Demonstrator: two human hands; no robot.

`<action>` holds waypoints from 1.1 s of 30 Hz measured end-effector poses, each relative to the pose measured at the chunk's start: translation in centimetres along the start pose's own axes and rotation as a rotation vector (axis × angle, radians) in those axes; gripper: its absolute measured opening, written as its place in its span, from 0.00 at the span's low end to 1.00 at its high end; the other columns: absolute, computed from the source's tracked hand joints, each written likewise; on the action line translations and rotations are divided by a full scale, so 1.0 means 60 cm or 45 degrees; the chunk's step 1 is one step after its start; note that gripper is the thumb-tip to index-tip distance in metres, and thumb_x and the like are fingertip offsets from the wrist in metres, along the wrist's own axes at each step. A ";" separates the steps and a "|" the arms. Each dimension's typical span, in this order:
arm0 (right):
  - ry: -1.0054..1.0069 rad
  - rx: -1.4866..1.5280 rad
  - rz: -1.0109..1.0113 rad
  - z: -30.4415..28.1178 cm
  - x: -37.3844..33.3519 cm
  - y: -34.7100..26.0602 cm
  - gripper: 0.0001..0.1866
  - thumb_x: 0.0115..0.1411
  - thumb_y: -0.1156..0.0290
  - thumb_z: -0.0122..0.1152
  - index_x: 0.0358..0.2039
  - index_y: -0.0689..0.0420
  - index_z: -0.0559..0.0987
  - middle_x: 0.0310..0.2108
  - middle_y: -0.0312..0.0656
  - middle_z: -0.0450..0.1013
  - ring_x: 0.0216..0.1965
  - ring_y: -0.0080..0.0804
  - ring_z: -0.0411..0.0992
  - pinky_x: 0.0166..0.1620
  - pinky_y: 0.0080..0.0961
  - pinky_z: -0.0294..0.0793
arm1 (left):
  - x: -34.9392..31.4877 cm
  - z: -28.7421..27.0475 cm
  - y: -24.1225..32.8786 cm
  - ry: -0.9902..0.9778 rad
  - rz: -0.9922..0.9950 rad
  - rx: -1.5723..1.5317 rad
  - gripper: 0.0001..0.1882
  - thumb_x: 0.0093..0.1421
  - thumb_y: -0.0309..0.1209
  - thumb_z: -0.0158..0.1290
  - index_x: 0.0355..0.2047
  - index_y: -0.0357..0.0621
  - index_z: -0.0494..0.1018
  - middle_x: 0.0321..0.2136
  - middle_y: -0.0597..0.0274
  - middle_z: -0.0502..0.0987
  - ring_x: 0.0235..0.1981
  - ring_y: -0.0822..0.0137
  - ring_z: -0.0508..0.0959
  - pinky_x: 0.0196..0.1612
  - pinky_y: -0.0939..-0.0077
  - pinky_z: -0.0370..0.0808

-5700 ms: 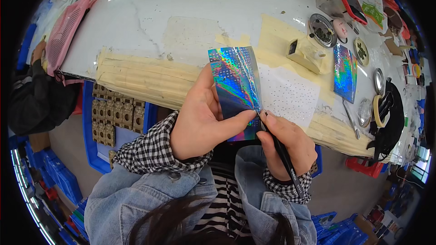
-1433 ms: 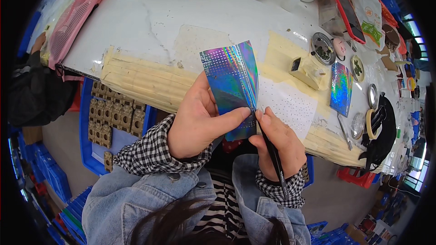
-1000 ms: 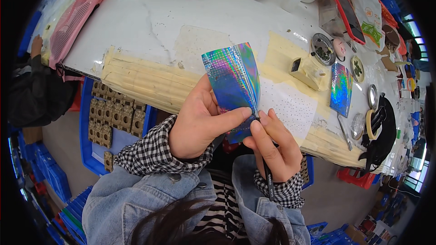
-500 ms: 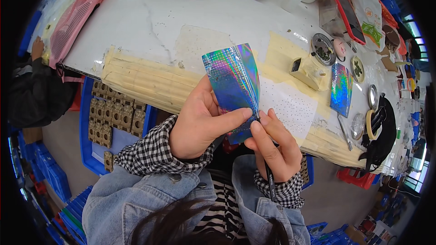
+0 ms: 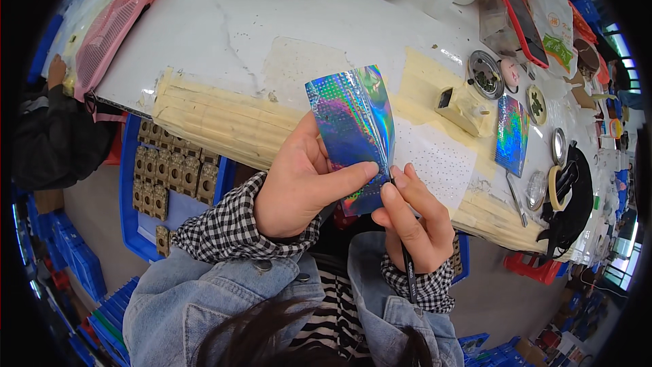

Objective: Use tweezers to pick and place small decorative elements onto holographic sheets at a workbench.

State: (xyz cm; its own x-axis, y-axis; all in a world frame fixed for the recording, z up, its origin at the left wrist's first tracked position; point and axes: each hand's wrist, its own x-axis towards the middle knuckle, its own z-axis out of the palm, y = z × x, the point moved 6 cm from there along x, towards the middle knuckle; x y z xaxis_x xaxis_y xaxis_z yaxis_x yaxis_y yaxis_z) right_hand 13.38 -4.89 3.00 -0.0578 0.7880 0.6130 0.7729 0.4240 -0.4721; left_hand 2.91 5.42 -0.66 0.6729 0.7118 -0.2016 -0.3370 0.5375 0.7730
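Swung more upright since the earlier frame, the slim black tool sits pinched in the right hand — keep the iridescent sheet, above the counter edge, thumb-clamped in the left hand.

I see room across the worktop beside the pink basket. The foil sheet bars the near edge's middle; round dishes crowd toward the right end.

Head-worn fisheye, facing down, close in — table ahead
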 end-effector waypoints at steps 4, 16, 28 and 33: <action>0.030 0.017 0.022 -0.005 0.001 -0.001 0.23 0.46 0.77 0.71 0.45 0.63 0.78 0.44 0.50 0.70 0.46 0.46 0.75 0.52 0.45 0.74 | 0.001 -0.003 -0.001 0.016 0.011 -0.006 0.30 0.56 0.13 0.52 0.58 0.39 0.55 0.48 0.58 0.72 0.48 0.71 0.74 0.51 0.74 0.72; -0.096 -0.480 0.109 -0.002 -0.033 0.028 0.19 0.48 0.68 0.70 0.41 0.57 0.80 0.37 0.44 0.77 0.45 0.41 0.75 0.51 0.45 0.72 | 0.003 -0.036 0.038 0.196 0.208 0.077 0.26 0.57 0.16 0.53 0.55 0.35 0.59 0.47 0.53 0.74 0.47 0.66 0.76 0.49 0.70 0.76; -0.283 -0.380 0.202 -0.006 -0.003 0.027 0.12 0.47 0.75 0.68 0.34 0.57 0.79 0.39 0.42 0.78 0.46 0.42 0.72 0.58 0.50 0.65 | 0.002 -0.038 0.038 0.212 0.187 0.081 0.27 0.56 0.15 0.53 0.55 0.35 0.58 0.47 0.53 0.74 0.47 0.65 0.76 0.49 0.69 0.76; -0.077 -0.195 0.284 -0.040 -0.011 0.023 0.19 0.50 0.71 0.68 0.43 0.57 0.76 0.41 0.41 0.78 0.46 0.42 0.72 0.58 0.48 0.65 | 0.003 -0.027 0.034 0.162 0.182 0.067 0.27 0.56 0.15 0.53 0.55 0.35 0.59 0.46 0.53 0.75 0.46 0.66 0.77 0.49 0.70 0.76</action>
State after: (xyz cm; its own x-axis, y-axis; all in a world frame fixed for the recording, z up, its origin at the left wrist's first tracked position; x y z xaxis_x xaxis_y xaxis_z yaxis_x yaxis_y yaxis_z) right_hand 15.99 -5.89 3.45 0.0907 0.8816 0.4633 0.8569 0.1680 -0.4874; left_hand 1.27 7.40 -0.10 0.5306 0.8326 -0.1592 -0.3861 0.4045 0.8290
